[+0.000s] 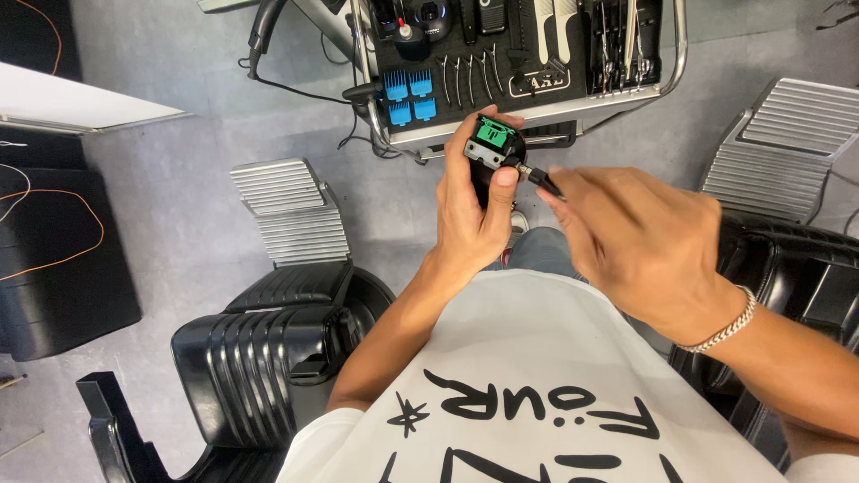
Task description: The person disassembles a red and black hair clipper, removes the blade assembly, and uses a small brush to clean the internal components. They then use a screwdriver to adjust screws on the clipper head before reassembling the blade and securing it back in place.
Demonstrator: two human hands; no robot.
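Head view, looking straight down: I see the left hand [474, 210] closed around a black hair clipper [490, 154], held upright at upper centre of the frame, thumb pressed against its right side and fingers wrapped behind the body. The blade is off; a green inner part [493, 133] and a metal plate below it are exposed at the head end. The right hand [640, 237] is loosely curled and pinches a slim dark tool, apparently a screwdriver [543, 181], whose tip touches the clipper's right edge just beside the left thumb. I judge the step in hand to be work on a fastener or fitting at the clipper head, about midway through servicing, with the head open and nothing refitted. As I judge it, the next move calls for a steady left grip, the tool kept square in its seat, and light turning pressure so the tip does not slip onto the thumb. Counts: one clipper, one hand tool, two hands. On the tray surface of the metal trolley [537, 114] above the hands I count four blue clipper guard combs [409, 97] in a two-by-two block, roughly five silver hair clips [468, 79] in a row, and several scissors and combs at upper right, too crowded to count exactly. Two black barber chairs: one [268, 358] at lower left, one [796, 268] at right, each with a ribbed metal footrest. One silver bracelet [723, 329] sits on the right wrist.
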